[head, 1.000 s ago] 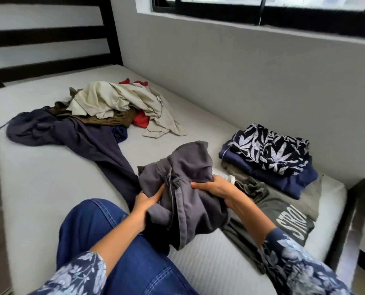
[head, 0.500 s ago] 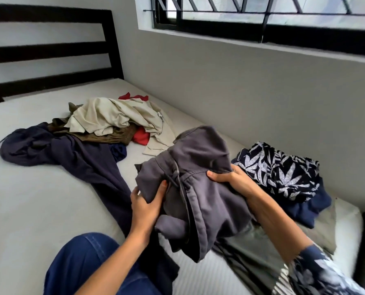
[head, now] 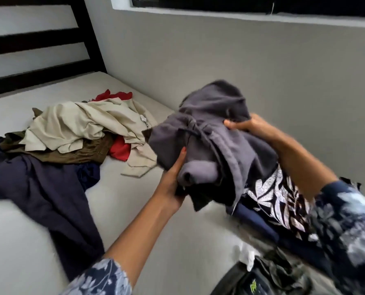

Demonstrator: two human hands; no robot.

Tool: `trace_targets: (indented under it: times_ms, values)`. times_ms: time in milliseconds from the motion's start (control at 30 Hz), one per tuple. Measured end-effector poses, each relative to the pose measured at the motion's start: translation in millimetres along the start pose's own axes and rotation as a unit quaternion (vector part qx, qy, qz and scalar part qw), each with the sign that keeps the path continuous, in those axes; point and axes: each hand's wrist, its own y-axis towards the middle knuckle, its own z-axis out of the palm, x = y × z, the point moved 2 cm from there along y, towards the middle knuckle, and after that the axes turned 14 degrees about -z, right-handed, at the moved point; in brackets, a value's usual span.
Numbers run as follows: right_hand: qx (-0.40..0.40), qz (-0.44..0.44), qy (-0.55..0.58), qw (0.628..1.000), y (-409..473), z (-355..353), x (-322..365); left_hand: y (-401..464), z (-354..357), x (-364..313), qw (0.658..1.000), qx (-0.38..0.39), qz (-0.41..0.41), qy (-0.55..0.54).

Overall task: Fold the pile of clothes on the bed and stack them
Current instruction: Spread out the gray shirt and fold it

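I hold a bundled grey garment (head: pixel 217 137) up in the air, above the stack of folded clothes. My left hand (head: pixel 173 179) grips its lower left side from beneath. My right hand (head: pixel 249 126) grips its upper right edge. Under it lies the stack, with a dark leaf-print piece (head: pixel 277 201) on top of a navy one (head: pixel 254 218). The unfolded pile sits to the left on the bed (head: pixel 28 241): a beige garment (head: pixel 81 124) over an olive one (head: pixel 79 152), a red one (head: pixel 120 150), and a long navy garment (head: pixel 45 188) spread toward me.
A grey wall (head: pixel 241 60) runs along the bed's right side under a dark window frame. The black slatted headboard (head: pixel 35 58) stands at the far left. A dark grey printed shirt (head: pixel 262 279) lies at the bottom right.
Both hands have lifted the grey garment higher and carried it to the right, over the folded stack. The view has turned right and closer to the wall.
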Motion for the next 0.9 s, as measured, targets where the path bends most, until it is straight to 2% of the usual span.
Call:
trace_targets:
  times_ms: [67, 100, 200, 267, 300, 333, 400, 567, 700, 800, 900]
  values:
    - [0.017, 0.001, -0.062, 0.998, 37, -27, 0, 35, 26, -16, 1.0, -0.003, 0.002, -0.006]
    - [0.034, 0.028, -0.088, 0.995, 56, -41, -4, 61, 36, -21, 1.0, -0.01, 0.007, -0.011]
    - [0.022, 0.145, -0.196, 0.97, 104, -71, -41, 132, 43, -9, 0.991, -0.128, 0.024, 0.009]
    - [-0.029, 0.145, -0.282, 0.948, 122, -66, -99, 174, 30, 11, 0.972, -0.223, 0.018, 0.066]
    - [-0.028, 0.132, -0.295, 0.946, 125, -57, -134, 191, 23, 21, 0.962, -0.255, 0.023, 0.091]
    - [-0.018, 0.138, -0.31, 0.94, 120, -46, -171, 212, 13, 31, 0.956, -0.271, 0.032, 0.109]
    - [-0.057, 0.128, -0.404, 0.904, 117, -42, -218, 229, 3, 39, 0.948, -0.29, 0.05, 0.124]
    - [-0.071, 0.096, -0.389, 0.913, 130, -50, -235, 229, 6, 40, 0.958, -0.271, 0.038, 0.084]
    - [-0.08, 0.111, -0.436, 0.889, 109, -39, -214, 216, 11, 39, 0.957, -0.267, 0.048, 0.098]
    - [-0.064, 0.136, -0.41, 0.9, 105, -33, -197, 211, 11, 39, 0.929, -0.289, 0.057, 0.224]
    - [-0.051, 0.157, -0.416, 0.894, 97, -34, -189, 188, 17, 34, 0.918, -0.249, 0.025, 0.309]
